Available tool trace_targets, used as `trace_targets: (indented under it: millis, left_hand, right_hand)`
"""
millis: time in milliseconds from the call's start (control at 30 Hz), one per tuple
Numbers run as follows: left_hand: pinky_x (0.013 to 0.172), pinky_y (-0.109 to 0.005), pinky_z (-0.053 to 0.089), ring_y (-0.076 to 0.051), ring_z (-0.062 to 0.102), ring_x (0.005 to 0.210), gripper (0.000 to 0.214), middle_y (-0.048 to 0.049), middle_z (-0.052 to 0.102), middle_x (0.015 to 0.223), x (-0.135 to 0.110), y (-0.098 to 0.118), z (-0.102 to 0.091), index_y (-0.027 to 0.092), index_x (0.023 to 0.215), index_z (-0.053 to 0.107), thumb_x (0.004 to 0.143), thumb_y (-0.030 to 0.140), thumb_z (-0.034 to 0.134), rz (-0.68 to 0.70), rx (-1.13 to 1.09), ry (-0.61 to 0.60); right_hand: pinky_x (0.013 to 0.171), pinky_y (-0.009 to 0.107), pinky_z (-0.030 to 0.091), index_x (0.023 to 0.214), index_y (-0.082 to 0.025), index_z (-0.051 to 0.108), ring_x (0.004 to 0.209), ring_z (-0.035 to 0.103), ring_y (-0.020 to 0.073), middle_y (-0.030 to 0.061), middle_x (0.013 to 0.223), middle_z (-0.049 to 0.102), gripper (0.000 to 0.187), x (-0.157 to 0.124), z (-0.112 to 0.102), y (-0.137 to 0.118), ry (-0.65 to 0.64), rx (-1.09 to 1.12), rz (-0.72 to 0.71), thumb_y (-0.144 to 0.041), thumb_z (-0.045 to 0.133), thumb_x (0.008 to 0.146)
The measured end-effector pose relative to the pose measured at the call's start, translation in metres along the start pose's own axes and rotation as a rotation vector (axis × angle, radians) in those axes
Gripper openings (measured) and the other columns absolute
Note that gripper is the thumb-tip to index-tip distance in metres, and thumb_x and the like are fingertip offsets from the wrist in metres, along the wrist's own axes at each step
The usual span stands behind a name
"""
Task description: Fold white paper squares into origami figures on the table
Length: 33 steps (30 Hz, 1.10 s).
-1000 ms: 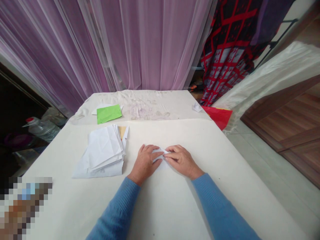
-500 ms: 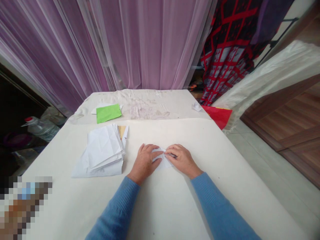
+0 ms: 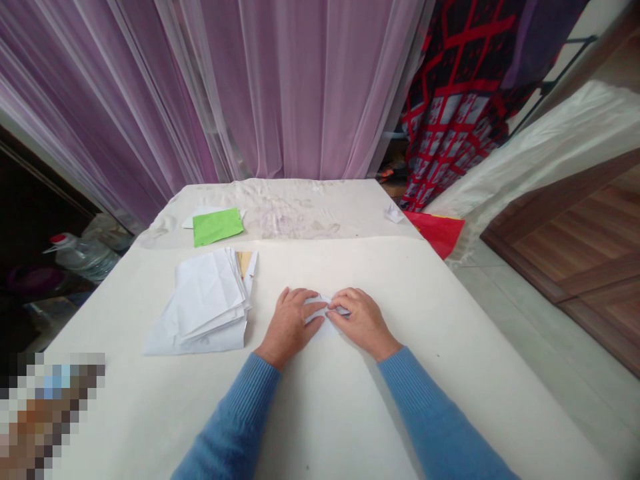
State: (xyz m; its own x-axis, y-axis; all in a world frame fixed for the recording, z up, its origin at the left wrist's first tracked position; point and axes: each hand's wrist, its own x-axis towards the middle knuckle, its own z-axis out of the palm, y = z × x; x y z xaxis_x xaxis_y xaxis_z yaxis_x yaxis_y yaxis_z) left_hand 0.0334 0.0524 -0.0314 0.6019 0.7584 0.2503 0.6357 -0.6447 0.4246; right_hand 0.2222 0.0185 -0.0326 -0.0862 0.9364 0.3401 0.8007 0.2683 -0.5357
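Note:
A small folded piece of white paper lies on the cream sheet covering the table, mostly hidden under my hands. My left hand presses on its left side, and my right hand holds its right side, with the fingertips of both hands close together. To the left of my left hand lies a loose stack of white paper sheets, not touched by either hand.
Behind the stack are a green paper sheet and a white sheet beneath it. A small white paper scrap lies near the far right corner, beside a red sheet. A plastic jug stands on the lower left.
My right hand has shifted slightly left and toward me over the folded paper. My left hand and the stack have stayed almost where they were.

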Motion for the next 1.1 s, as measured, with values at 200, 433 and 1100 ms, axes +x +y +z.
trace_targets:
  millis: [200, 433, 1100]
  left_hand:
    - [0.108, -0.051, 0.034, -0.023, 0.056, 0.115, 0.03, -0.0075, 0.063, 0.123, -0.001, -0.006, 0.0, 0.028, 0.115, 0.065, 0.085, 0.027, 0.062, -0.044, 0.0, 0.128]
    - [0.109, -0.056, 0.03, -0.03, 0.049, 0.126, 0.032, -0.0104, 0.059, 0.13, -0.003, -0.009, -0.012, 0.023, 0.104, 0.062, 0.081, 0.044, 0.066, -0.308, 0.18, 0.198]
    - [0.105, -0.056, 0.024, -0.024, 0.063, 0.088, 0.022, 0.0006, 0.07, 0.082, 0.001, 0.022, -0.011, 0.026, 0.098, 0.059, 0.078, 0.029, 0.068, -0.355, 0.132, 0.195]
  right_hand:
    - [0.081, 0.032, 0.043, 0.078, -0.025, 0.068, 0.087, 0.059, 0.0182, 0.0013, 0.087, 0.066, 0.006, 0.0, 0.0, -0.001, -0.017, -0.022, 0.011, -0.02, 0.069, 0.076]
    - [0.082, 0.031, 0.042, 0.075, -0.025, 0.068, 0.087, 0.058, 0.018, 0.0007, 0.087, 0.066, 0.007, 0.001, -0.002, -0.003, -0.016, -0.024, 0.034, -0.018, 0.07, 0.075]
    - [0.08, 0.032, 0.043, 0.077, -0.026, 0.069, 0.087, 0.058, 0.0183, 0.001, 0.087, 0.067, 0.007, 0.002, -0.003, -0.003, -0.014, -0.021, 0.026, -0.02, 0.072, 0.075]
